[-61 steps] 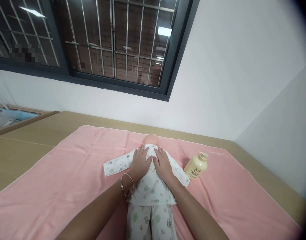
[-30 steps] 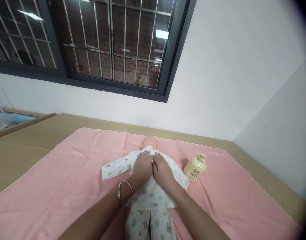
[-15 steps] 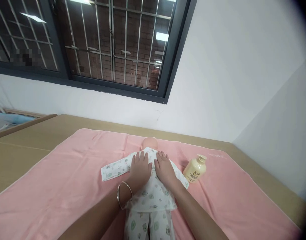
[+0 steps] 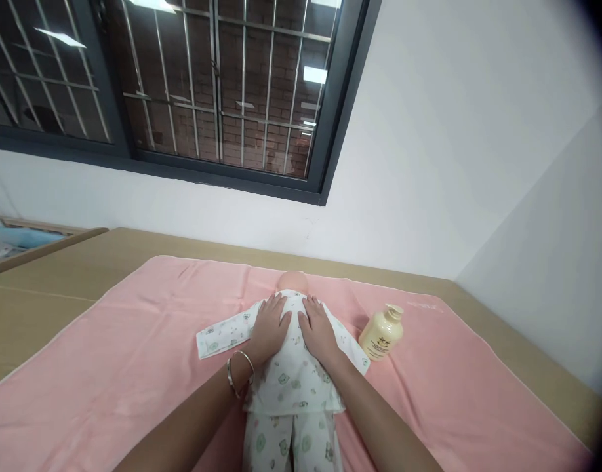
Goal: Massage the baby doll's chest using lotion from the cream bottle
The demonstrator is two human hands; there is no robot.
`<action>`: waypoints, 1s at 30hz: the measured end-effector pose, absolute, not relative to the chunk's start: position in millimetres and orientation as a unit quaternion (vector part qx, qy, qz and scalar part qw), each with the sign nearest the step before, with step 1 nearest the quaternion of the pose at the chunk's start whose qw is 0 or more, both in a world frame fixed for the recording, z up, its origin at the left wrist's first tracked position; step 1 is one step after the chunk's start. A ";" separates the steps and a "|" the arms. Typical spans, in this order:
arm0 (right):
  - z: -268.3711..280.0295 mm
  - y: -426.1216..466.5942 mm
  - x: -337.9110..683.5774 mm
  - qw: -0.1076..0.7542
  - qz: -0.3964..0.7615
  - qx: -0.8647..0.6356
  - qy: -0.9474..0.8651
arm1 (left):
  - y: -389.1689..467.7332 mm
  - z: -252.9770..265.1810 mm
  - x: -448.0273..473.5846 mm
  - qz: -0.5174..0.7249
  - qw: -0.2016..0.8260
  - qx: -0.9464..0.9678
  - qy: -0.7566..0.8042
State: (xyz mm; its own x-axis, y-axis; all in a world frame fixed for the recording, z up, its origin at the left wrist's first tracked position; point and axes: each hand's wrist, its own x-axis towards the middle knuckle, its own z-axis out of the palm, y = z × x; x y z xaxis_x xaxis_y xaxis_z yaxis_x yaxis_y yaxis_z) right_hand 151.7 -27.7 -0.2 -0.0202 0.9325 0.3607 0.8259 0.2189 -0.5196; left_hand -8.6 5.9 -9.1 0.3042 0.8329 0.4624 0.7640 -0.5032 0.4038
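Observation:
A baby doll [image 4: 292, 282] lies stretched out on a pink blanket [image 4: 148, 341], its head toward the wall. It wears a white printed top [image 4: 296, 387] and matching trousers [image 4: 269, 442]. My left hand [image 4: 269, 329], with a bangle at the wrist, rests flat on the left side of the doll's upper body. On the other side my right hand [image 4: 319, 330] lies flat too, fingers stretched out. Neither hand grips anything. The doll's face does not show.
A pale yellow pump bottle [image 4: 381, 332] stands on the blanket right of the doll's sleeve. The blanket covers a wooden tabletop [image 4: 50, 288] against a white wall [image 4: 404, 164]. Above is a barred window [image 4: 222, 85]. Light blue cloth [image 4: 23, 236] shows at the far left.
Both hands have slid slightly outward and down the doll's upper body, still flat. The whole view has shifted a little; the doll and bottle keep their places on the blanket.

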 end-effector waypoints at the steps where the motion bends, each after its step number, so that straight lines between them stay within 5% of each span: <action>1: -0.4 -27.7 151.5 0.319 0.080 -0.624 -0.709 | 3.8 -9.7 -7.3 0.319 0.046 0.805 0.499; 10: 25.1 -63.5 129.2 0.221 0.061 -0.632 -0.740 | -27.7 14.2 3.8 0.284 -0.049 0.850 0.442; 19: 20.7 -45.7 142.2 0.319 0.090 -0.590 -0.736 | -9.1 -2.5 2.0 0.338 -0.009 0.815 0.470; 30: -3.0 -30.9 146.7 0.300 0.056 -0.606 -0.734 | -4.2 -12.5 3.4 0.337 -0.023 0.770 0.541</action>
